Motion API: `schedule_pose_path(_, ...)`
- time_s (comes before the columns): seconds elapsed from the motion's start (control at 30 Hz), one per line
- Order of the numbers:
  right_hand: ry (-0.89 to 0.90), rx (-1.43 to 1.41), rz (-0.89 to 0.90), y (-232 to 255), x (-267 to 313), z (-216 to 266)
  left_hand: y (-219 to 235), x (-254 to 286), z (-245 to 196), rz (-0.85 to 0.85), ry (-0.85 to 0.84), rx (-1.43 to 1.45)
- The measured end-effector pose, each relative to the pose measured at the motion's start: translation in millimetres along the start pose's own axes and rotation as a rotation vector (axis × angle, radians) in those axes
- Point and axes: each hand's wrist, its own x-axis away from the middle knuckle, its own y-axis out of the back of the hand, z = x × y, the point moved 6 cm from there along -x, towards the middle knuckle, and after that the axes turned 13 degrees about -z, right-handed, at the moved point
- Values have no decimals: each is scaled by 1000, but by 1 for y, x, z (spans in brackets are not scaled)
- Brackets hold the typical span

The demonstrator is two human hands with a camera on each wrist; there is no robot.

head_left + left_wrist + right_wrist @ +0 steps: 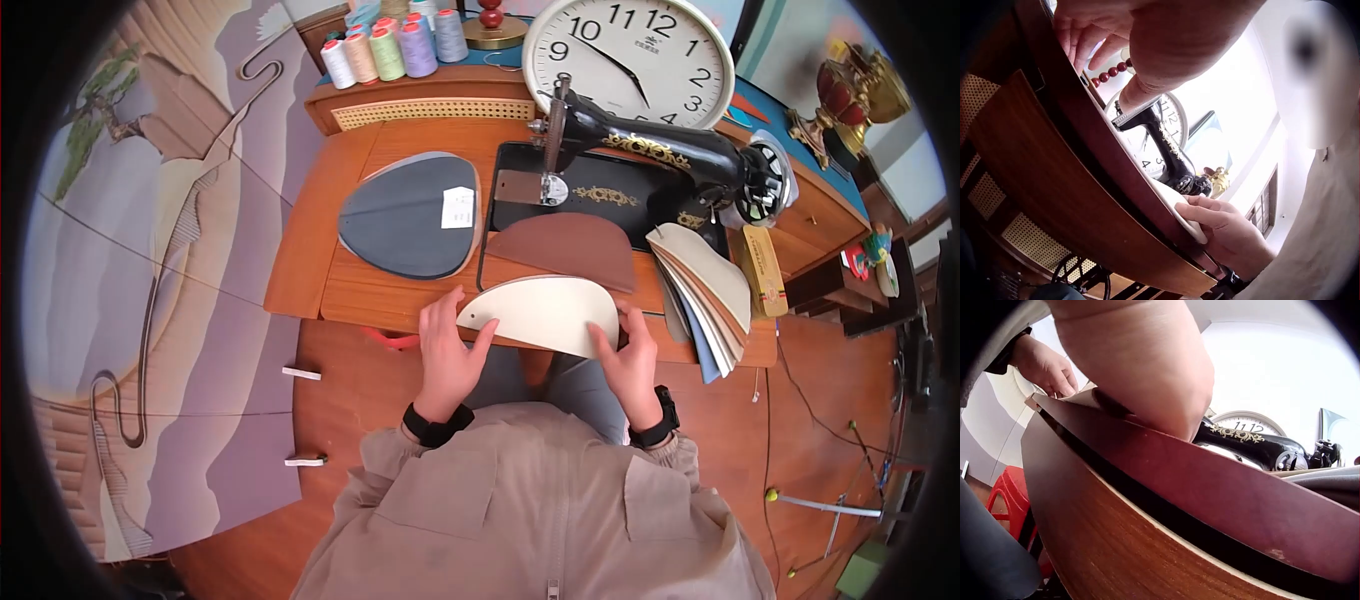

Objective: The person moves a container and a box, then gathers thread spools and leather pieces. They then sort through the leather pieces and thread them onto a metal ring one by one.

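A cream half-moon piece of leather-like sheet (545,308) with a small hole near its left tip lies at the table's front edge. My left hand (446,345) holds its left end, thumb over the top near the front edge. At the other end my right hand (629,362) grips it, thumb on the upper face and fingers along the outer side. In the left wrist view the right hand (1225,231) pinches the piece's rim (1179,219). Just behind lies a brown half-moon piece (570,250), partly covered by the cream one.
A black sewing machine (640,140) stands behind on the wooden table (375,300). Dark rounded panels (405,225) with a white label lie left. A fan of coloured pieces (705,290) overhangs the front edge at right, beside a yellow box (764,270). Thread spools (385,52) and a clock (600,60) stand behind.
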Motion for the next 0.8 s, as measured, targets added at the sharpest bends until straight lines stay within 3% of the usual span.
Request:
schedule_pose_path(0.07,-57,90,79,-2,-3,1,-4,-5,-5,2,-30,-11)
schedule_pose_path(0.17,-5,47,65,-5,-6,1,-10,-11,-7,51,-74,-121)
schedule_pose_path(0.27,60,52,40,-2,-6,6,-15,-16,0,186,32,-144)
schedule_pose_path(0.37,114,81,15,0,-6,9,-15,-18,0,215,-19,-93)
schedule_pose_path(0.53,-62,44,95,1,-8,3,-19,-16,5,192,112,171)
schedule_pose_path(0.67,-98,33,100,1,-9,-1,-14,-19,-8,243,91,126)
schedule_pose_path(0.73,-32,4,63,3,-9,1,-11,-21,-13,218,178,395)
schedule_pose_path(0.77,-28,2,54,5,-10,3,-7,-23,-18,199,57,401)
schedule_pose_path(0.8,70,20,-32,13,-11,13,-6,-25,-22,198,50,403)
